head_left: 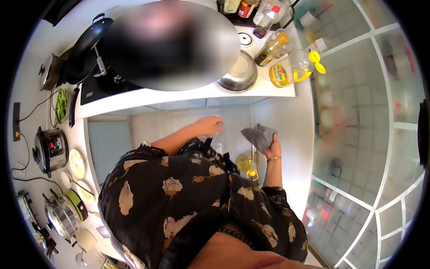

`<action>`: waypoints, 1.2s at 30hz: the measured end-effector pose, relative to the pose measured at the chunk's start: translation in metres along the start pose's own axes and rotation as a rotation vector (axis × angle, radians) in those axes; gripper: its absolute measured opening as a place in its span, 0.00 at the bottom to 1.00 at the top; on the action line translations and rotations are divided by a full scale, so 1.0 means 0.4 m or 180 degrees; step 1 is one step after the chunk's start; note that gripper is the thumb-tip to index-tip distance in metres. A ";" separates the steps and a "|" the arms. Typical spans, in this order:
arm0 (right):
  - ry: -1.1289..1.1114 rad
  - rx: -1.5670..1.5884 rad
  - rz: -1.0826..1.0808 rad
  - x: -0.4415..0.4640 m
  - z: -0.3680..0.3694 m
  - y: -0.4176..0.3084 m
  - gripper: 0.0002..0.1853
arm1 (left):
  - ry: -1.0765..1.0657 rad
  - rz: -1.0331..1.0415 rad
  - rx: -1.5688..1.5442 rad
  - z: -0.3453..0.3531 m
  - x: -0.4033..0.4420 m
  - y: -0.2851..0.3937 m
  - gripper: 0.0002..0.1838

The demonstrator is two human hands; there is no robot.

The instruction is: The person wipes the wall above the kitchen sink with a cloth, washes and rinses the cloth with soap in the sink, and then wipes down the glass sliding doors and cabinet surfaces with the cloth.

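My right hand (274, 147) grips a grey folded cloth (260, 138) by its right edge, in front of the white cabinet side below the counter. The cloth hangs out to the left of the fingers. My left hand (209, 126) is in the air to the left of the cloth, apart from it. Its fingers are loosely bent and slightly apart, with nothing seen in them. Beneath the cloth, low down, stands an oil bottle with a yellow handle (252, 175), partly hidden by my patterned dark shirt (179, 197).
A steel bowl (239, 78), an oil jug (282, 74) and several bottles stand on the white counter (179, 96). The black wok (83, 56) is on the stove at left, near green vegetables (61, 105) and an electric cooker (50, 150). A blurred oval hides part of the stove.
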State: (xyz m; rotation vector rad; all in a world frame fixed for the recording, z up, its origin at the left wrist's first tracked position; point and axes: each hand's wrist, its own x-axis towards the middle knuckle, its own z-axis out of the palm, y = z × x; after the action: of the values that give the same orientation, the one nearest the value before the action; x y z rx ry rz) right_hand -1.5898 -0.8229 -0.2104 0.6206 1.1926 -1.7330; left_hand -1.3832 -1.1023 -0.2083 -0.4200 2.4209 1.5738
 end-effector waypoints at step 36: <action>-0.3780 -0.2701 0.2953 -0.721 1.002 1.346 0.20 | 0.3303 -0.0516 -0.3613 -0.033 -1.626 -0.215 0.30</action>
State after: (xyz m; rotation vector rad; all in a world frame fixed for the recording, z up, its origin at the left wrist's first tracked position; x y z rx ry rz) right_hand -0.9463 -1.1348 -0.0610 -0.3624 0.4813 -0.4521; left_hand -0.7453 -1.0719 -0.0569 -1.9223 1.4576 2.9833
